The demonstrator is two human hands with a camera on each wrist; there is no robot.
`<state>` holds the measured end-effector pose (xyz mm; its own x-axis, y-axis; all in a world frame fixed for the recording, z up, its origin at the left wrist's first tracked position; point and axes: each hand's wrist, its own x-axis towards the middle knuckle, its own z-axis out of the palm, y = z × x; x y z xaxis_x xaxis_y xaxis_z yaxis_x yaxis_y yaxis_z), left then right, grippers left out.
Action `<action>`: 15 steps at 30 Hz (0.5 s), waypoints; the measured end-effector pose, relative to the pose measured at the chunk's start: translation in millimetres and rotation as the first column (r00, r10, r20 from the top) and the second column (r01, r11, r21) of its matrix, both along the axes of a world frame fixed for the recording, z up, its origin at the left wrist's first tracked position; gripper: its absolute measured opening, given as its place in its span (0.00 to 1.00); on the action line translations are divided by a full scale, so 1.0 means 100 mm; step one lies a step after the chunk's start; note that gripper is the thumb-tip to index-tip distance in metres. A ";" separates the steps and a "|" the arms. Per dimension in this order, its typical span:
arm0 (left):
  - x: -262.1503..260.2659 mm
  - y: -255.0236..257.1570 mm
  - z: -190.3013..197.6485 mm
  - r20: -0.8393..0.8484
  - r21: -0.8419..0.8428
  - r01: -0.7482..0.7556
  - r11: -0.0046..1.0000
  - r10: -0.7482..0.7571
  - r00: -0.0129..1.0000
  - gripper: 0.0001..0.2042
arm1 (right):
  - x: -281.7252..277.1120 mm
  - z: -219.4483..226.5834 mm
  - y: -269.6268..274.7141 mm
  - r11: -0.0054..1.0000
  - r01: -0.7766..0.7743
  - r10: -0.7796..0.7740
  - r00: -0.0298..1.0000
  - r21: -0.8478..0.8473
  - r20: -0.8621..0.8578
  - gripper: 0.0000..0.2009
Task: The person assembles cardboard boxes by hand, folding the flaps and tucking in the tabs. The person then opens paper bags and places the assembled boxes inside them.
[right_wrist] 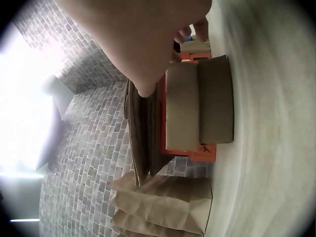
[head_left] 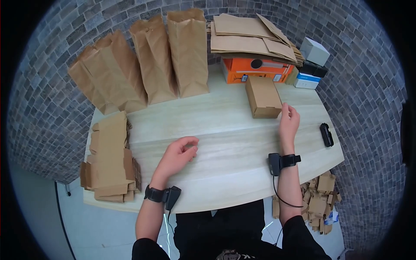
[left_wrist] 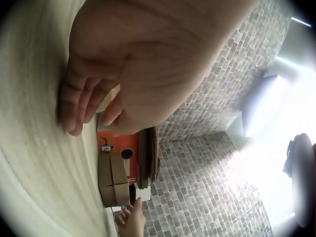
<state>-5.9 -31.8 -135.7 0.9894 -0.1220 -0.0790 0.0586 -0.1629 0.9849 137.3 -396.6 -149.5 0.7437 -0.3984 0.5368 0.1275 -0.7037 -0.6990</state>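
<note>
A closed brown cardboard box (head_left: pixel 263 95) lies on the table in front of an orange box. My right hand (head_left: pixel 289 123) is just beside its front right corner, fingers loosely bent and holding nothing. In the right wrist view the box (right_wrist: pixel 216 98) shows beyond the hand (right_wrist: pixel 143 34), whose fingertips are partly hidden behind the palm. My left hand (head_left: pixel 177 155) hovers over the middle left of the table (head_left: pixel 225 173) with relaxed fingers and nothing in them. From the left wrist, that hand (left_wrist: pixel 128 64) appears close above the tabletop.
Three standing paper bags (head_left: pixel 188 54) line the back left. Flattened cardboard (head_left: pixel 110 156) is stacked at the left edge. More flat sheets (head_left: pixel 251 41) lie on the orange box (head_left: pixel 236 65), with small boxes (head_left: pixel 314 52) beside it. A black object (head_left: pixel 326 134) lies right; cardboard scraps (head_left: pixel 318 203) are below the table.
</note>
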 end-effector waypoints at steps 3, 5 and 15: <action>0.18 -0.12 0.13 0.070 0.106 0.007 0.994 -0.015 0.997 0.09 | 0.12 -0.17 0.00 0.894 -0.153 0.176 0.984 0.420 -0.017 0.25; 0.39 -0.35 0.36 0.177 0.174 0.007 0.985 -0.038 0.983 0.08 | 0.20 -0.27 0.03 0.850 -0.277 0.295 0.955 0.448 0.032 0.28; 2.68 -1.02 1.97 0.804 0.583 -0.514 0.630 -0.353 0.479 0.09 | -0.11 0.02 0.16 0.923 -0.380 0.379 0.925 -0.064 -0.024 0.42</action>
<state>261.9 -133.5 61.0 0.5930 -0.3710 0.7147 -0.5889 -0.8051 0.0707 125.9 -381.0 -147.5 0.8384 -0.0495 0.5428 0.3863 -0.6486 -0.6558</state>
